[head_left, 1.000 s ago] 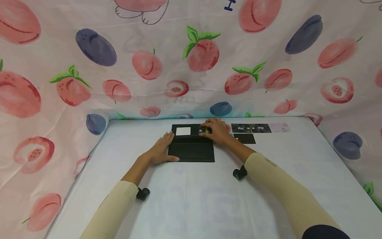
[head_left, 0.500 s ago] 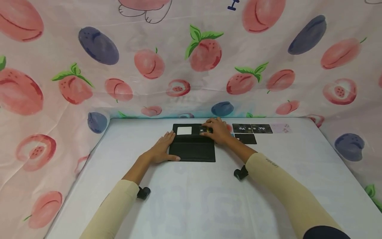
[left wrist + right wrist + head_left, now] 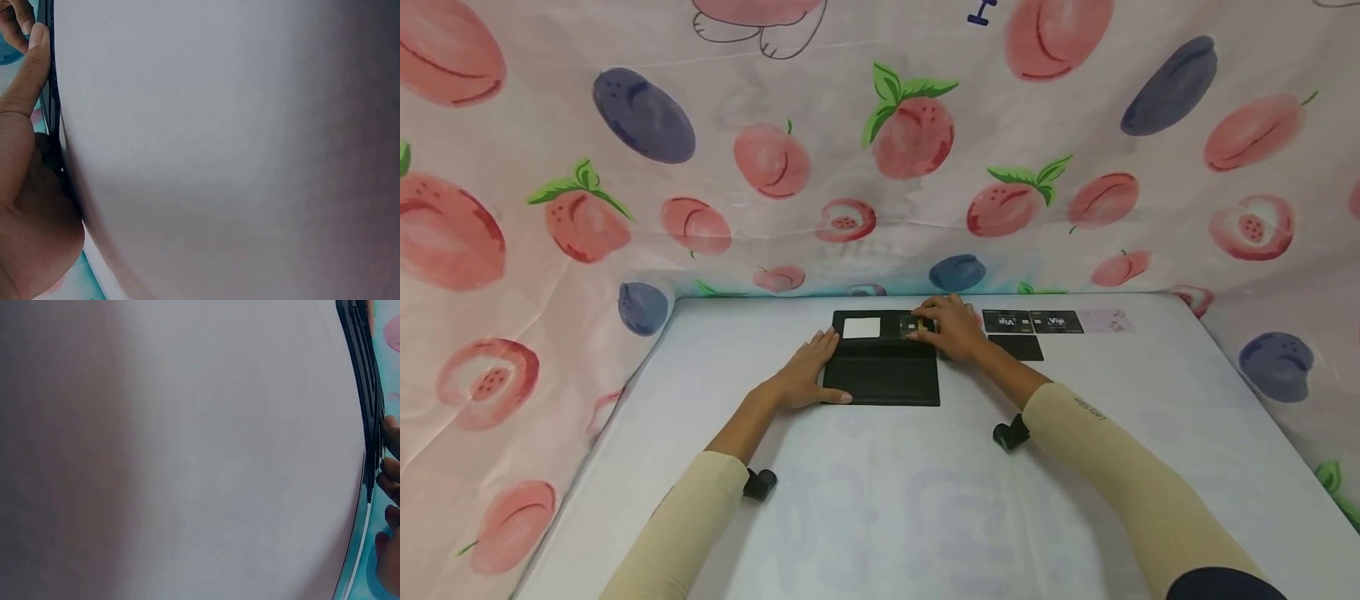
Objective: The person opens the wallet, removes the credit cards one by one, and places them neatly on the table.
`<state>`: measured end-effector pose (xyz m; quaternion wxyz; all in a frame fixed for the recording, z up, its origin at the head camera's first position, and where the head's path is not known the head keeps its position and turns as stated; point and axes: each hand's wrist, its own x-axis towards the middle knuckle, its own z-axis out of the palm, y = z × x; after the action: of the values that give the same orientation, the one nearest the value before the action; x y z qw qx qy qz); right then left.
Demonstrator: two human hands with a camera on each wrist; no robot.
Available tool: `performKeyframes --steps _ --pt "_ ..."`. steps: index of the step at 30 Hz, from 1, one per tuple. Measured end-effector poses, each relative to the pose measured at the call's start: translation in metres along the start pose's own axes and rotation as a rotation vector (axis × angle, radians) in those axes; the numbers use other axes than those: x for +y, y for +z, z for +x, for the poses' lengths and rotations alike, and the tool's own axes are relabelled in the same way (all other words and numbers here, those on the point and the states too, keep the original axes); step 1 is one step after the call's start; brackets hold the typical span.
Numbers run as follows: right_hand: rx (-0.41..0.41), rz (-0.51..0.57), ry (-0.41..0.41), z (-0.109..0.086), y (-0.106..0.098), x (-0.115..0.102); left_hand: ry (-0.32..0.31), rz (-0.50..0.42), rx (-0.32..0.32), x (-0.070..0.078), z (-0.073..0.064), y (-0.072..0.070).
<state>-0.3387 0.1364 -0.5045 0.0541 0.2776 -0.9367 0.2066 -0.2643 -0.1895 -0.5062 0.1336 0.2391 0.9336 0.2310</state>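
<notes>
A black wallet (image 3: 880,381) lies unfolded flat near the back of the table. My left hand (image 3: 797,377) rests along its left edge, fingers extended on the upper part and thumb on the lower flap. At the upper right of the wallet, my right hand (image 3: 957,327) pinches a dark card (image 3: 909,326) with a gold mark between thumb and fingers; its right part is covered by the hand. A white rectangle (image 3: 861,327) shows on the upper left panel. The wallet (image 3: 364,394) appears edge-on in the right wrist view, beside the right fingertips (image 3: 390,469).
Right of the wallet lie two black cards marked Vip (image 3: 1057,322), a plain black card (image 3: 1017,347) and a pale pink card (image 3: 1105,321). Something reddish is partly hidden behind the right hand. A fruit-print curtain (image 3: 715,117) hangs behind the white table (image 3: 865,500).
My right hand has shifted slightly to the right, and a little more of the card under it shows. My left hand stays in place on the wallet.
</notes>
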Motion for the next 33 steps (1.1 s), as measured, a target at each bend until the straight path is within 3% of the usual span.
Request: performKeyframes --steps 23,33 --pt "0.004 -0.055 -0.016 0.003 -0.001 0.004 -0.014 0.008 -0.002 -0.001 -0.001 -0.003" --pt "-0.032 -0.067 0.031 0.008 0.003 -0.005 -0.021 -0.006 -0.013 0.001 -0.001 -0.002"
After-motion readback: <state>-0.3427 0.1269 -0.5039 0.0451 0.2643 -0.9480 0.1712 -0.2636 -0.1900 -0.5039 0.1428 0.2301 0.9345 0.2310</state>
